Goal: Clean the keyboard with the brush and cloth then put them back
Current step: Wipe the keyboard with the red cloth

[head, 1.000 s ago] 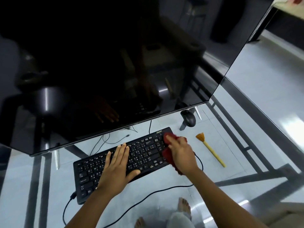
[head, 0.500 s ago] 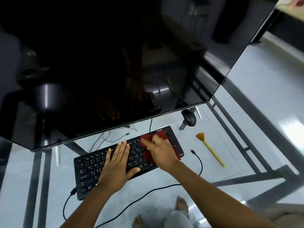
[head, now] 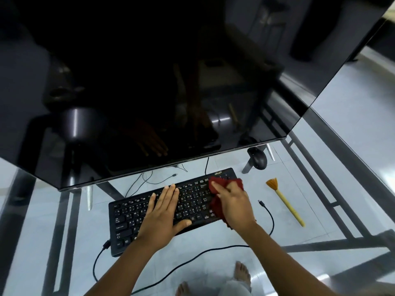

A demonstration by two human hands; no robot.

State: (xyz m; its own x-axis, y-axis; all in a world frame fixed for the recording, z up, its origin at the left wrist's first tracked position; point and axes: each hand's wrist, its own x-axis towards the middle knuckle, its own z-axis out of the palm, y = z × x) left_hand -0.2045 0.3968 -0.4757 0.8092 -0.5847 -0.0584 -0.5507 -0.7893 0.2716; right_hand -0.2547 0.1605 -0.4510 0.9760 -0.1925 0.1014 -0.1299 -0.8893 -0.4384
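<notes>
A black keyboard [head: 132, 212] lies slanted on the glass table under the monitor. My left hand [head: 163, 212] rests flat on its middle keys, fingers straight and thumb at the front edge. My right hand [head: 235, 204] holds a dark red cloth [head: 218, 205] bunched under its fingers and presses it on the keyboard's right end. A small brush [head: 285, 202] with a yellow handle and orange bristles lies on the glass to the right, apart from both hands.
A large dark monitor [head: 149, 82] overhangs the back of the keyboard. A black mouse [head: 259, 160] sits behind the brush. Black cables [head: 268, 212] loop in front and to the right of the keyboard. The glass table [head: 352, 167] shows its metal frame and my feet below.
My right hand swept the red cloth left toward the keyboard's middle, then back to the right end. My left hand stayed flat on the keys.
</notes>
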